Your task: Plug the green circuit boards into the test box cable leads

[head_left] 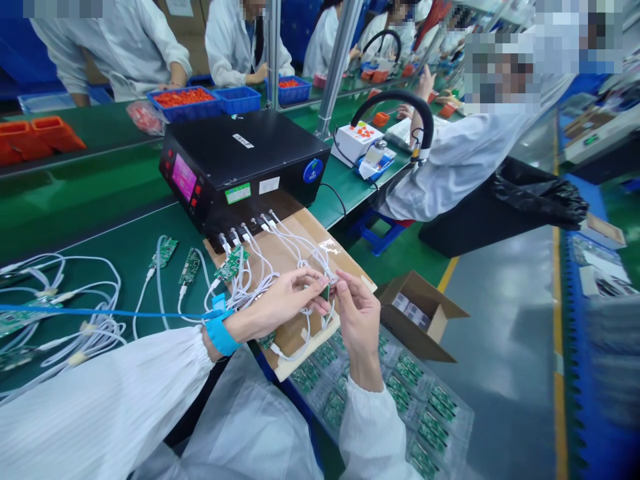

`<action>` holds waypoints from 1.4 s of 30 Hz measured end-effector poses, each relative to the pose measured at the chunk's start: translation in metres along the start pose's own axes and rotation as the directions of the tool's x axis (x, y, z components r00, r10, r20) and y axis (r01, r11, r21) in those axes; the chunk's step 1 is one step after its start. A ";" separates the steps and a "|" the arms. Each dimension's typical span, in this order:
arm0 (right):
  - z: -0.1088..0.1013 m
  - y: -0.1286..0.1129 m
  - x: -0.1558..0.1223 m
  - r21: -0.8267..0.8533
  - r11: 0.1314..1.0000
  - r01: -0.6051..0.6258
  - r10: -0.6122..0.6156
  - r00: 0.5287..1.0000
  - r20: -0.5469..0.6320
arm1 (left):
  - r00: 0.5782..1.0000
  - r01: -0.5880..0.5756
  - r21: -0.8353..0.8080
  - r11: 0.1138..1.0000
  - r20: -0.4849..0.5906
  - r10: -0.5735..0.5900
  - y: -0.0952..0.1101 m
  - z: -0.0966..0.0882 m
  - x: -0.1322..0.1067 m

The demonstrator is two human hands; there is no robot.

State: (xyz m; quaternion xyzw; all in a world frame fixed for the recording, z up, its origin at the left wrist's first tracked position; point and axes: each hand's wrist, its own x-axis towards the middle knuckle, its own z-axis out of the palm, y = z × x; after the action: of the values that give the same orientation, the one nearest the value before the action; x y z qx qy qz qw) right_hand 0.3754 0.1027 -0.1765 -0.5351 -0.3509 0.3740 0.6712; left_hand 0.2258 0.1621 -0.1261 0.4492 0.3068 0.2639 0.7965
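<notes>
Over the cardboard sheet (290,327), my two hands meet fingertip to fingertip. My left hand (285,297), with a blue wrist strap (220,330), pinches a small green circuit board (326,292), seen nearly edge-on. My right hand (359,313) is closed at the same board, its fingers on the end of a white cable (333,280); whether the plug sits in the board is hidden. More white cables (255,263) run from a black test box (245,160) with a pink screen. Several other boards (230,263) lie wired left of my hands.
Below right, a clear tray (463,427) holds several rows of circuit boards. An open carton (415,317) stands beyond it, near a black-lined bin (500,207). Tangled cables (85,327) cover the left bench. Co-workers in white coats sit across the line and at right.
</notes>
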 end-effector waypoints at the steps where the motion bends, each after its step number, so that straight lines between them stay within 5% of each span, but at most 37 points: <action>1: -0.001 -0.001 0.001 0.012 1.000 -0.006 0.006 1.000 0.024 | 1.000 0.004 -0.009 1.000 0.005 -0.004 0.001 0.000 -0.001; 9: -0.002 -0.015 0.006 0.120 0.940 -0.321 0.269 0.909 0.319 | 0.998 0.053 -0.064 0.997 0.045 -0.050 -0.002 -0.008 -0.004; 18: 0.007 -0.020 0.002 0.062 0.980 -0.189 0.166 0.948 0.272 | 0.995 0.102 -0.101 0.990 0.006 -0.102 -0.004 -0.011 -0.003; 36: 0.002 -0.016 0.001 0.032 0.987 -0.157 0.144 0.957 0.251 | 0.995 0.074 -0.032 0.997 0.073 -0.072 -0.008 -0.010 0.002; 42: -0.009 -0.015 -0.002 -0.013 0.994 -0.108 0.108 0.976 0.188 | 0.998 0.040 -0.026 0.999 0.056 -0.039 -0.002 0.004 0.002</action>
State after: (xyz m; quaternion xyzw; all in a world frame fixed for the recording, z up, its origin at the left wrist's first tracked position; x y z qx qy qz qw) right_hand 0.3844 0.0942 -0.1635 -0.5166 -0.3840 0.4584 0.6128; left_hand 0.2307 0.1603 -0.1271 0.4392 0.2897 0.2396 0.8159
